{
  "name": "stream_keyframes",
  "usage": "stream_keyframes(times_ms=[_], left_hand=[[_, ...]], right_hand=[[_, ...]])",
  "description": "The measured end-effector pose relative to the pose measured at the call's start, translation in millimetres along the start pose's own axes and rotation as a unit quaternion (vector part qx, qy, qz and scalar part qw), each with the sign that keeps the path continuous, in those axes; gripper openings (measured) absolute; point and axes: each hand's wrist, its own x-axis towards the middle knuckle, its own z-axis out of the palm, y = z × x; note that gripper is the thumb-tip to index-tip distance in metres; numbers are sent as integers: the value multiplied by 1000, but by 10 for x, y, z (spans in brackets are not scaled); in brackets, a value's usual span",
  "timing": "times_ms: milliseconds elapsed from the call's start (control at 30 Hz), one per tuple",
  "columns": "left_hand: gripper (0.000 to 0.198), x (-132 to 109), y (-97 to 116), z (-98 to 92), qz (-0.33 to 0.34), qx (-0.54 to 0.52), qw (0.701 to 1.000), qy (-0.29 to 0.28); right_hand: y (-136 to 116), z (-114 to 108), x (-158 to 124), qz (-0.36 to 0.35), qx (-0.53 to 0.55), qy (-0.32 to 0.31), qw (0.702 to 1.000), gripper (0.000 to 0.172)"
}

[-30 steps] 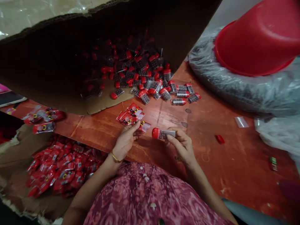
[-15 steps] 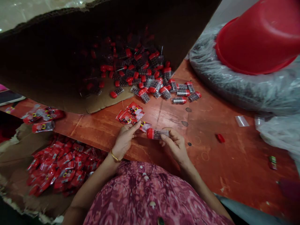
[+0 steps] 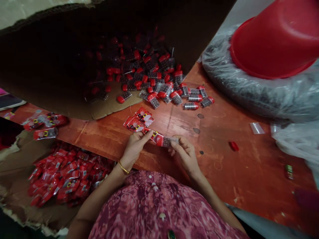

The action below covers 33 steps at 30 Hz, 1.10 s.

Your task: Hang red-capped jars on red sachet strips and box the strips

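My right hand [image 3: 185, 153] pinches a small clear vial with a red cap [image 3: 166, 141], held level with its cap pointing left. My left hand [image 3: 136, 146] pinches a small red-printed plastic sleeve [image 3: 155, 135], whose mouth meets the vial's cap end. A little stack of the same red sleeves [image 3: 138, 121] lies on the red-brown table [image 3: 249, 172] just beyond my left hand. Further back, a heap of red-capped vials [image 3: 159, 83] spills out of a tipped cardboard box [image 3: 62, 66].
A cardboard tray of packed red sleeves [image 3: 64, 176] sits low at the left. An upturned red basin [image 3: 276, 39] rests on a big plastic-wrapped bundle [image 3: 251, 89] at the right. A loose red cap [image 3: 233, 146] and a clear sleeve [image 3: 256, 128] lie on the table.
My right hand has brought the vial leftward until its cap reached the sleeve in my left hand. My left hand lifted that sleeve slightly off the stack.
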Motion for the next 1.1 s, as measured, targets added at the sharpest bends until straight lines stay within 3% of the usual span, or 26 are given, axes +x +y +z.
stream_keyframes(times_ms=[200,333,533,600,733,967,1100], left_hand=[[34,8,-65,122,50,-67,997,1],[34,-2,-72,179,40,-86,995,-7],[33,-16,-77,150,46,-133,990,18],[36,-17,-83,146,43,-136,990,18],[25,-23,-100,169,49,-110,992,22],[30,-53,-22,141,44,-76,996,-16],[32,-42,0,100,50,-75,996,-10]], right_hand=[[109,125,-52,-17,52,38,998,23],[105,149,-17,-16,58,49,997,26],[166,204,26,57,61,-51,995,30],[180,236,20,57,84,-34,994,31],[152,248,14,22,65,-12,998,29],[137,160,32,-4,21,-54,998,25],[124,160,21,-6,15,-67,998,25]])
